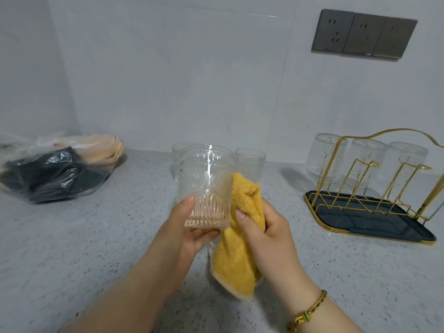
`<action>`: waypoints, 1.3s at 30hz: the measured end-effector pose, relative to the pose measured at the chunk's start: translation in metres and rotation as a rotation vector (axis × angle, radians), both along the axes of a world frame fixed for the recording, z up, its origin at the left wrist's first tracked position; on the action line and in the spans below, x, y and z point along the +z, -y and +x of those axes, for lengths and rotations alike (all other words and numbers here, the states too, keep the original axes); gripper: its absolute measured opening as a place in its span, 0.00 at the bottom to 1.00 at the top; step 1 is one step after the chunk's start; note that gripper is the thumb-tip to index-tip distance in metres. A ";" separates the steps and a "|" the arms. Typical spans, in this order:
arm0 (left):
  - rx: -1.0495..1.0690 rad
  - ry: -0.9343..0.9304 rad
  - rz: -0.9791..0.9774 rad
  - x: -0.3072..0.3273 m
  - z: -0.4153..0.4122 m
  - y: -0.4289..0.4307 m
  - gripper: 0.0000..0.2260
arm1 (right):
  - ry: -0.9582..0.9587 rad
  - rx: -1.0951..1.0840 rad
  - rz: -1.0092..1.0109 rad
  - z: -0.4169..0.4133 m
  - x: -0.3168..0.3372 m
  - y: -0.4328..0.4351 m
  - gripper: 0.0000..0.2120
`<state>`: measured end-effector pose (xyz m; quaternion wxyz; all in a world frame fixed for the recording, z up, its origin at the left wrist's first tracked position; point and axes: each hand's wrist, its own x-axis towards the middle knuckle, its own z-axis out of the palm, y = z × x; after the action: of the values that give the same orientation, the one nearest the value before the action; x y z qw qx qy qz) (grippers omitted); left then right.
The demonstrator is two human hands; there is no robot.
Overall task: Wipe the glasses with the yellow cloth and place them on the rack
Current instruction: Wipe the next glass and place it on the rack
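Note:
My left hand (185, 227) holds a clear embossed glass (205, 181) upright by its base, above the counter. Pressed against the glass's right side is the yellow cloth (240, 236), which my right hand (266, 231) grips. Two more glasses stand on the counter behind it, one (251, 162) to the right and one (179, 150) mostly hidden. At the right stands the gold wire rack (374, 174) on its dark tray (374, 222), with three glasses (324, 157) hung upside down on its far pegs.
A plastic bag (55, 169) of dark and beige cloth lies at the back left on the speckled counter (96, 248). Grey wall sockets (362, 34) sit above the rack. The rack's near pegs hold nothing.

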<state>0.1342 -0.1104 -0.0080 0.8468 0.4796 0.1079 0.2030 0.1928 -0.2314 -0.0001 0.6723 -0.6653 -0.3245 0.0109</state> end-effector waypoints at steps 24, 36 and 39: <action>-0.159 -0.112 0.365 -0.001 -0.010 0.003 0.31 | 0.296 -0.170 -0.004 -0.007 -0.007 -0.003 0.19; -0.027 -0.048 0.261 0.001 -0.006 -0.016 0.28 | 0.460 -0.040 -0.129 -0.015 -0.014 -0.008 0.16; -0.124 -0.051 0.332 -0.001 -0.008 -0.008 0.31 | 0.482 -0.133 -0.060 -0.011 -0.009 -0.005 0.20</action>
<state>0.1267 -0.1021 -0.0091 0.7639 0.6235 0.0646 0.1532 0.1814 -0.2262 -0.0091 0.5547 -0.6882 -0.4304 -0.1830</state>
